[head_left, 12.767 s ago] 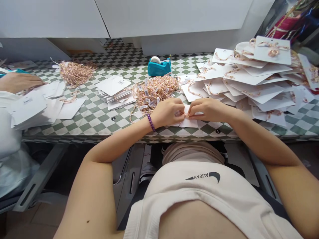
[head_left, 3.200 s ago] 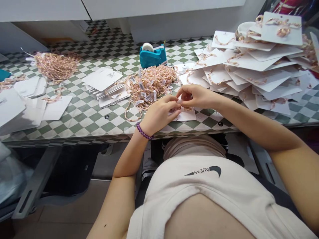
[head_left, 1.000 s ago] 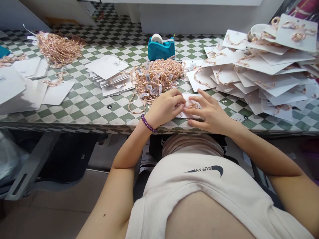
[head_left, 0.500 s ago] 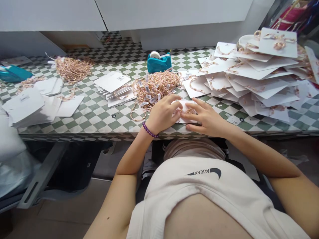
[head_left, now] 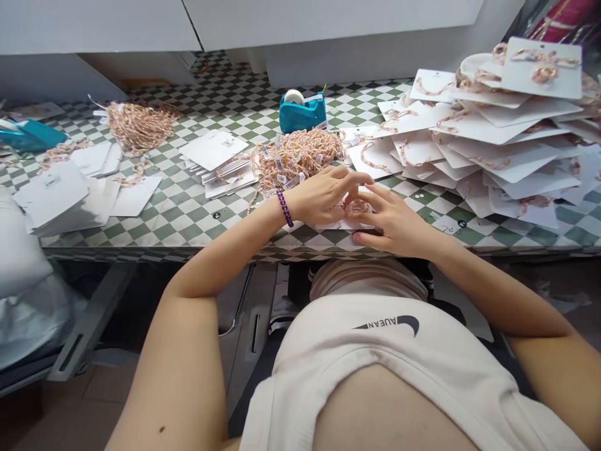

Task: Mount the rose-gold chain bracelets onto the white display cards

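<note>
Mid-frame, our right hand [head_left: 399, 224] is spread over a white card [head_left: 345, 224]; left hand [head_left: 323, 196] curled, can't tell if pinching.

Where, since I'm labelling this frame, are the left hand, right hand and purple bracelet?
Left hand [head_left: 323, 198]: head view, back of the hand.
Right hand [head_left: 397, 224]: head view, back of the hand.
Purple bracelet [head_left: 284, 208]: head view, middle of its visible beads.
</note>
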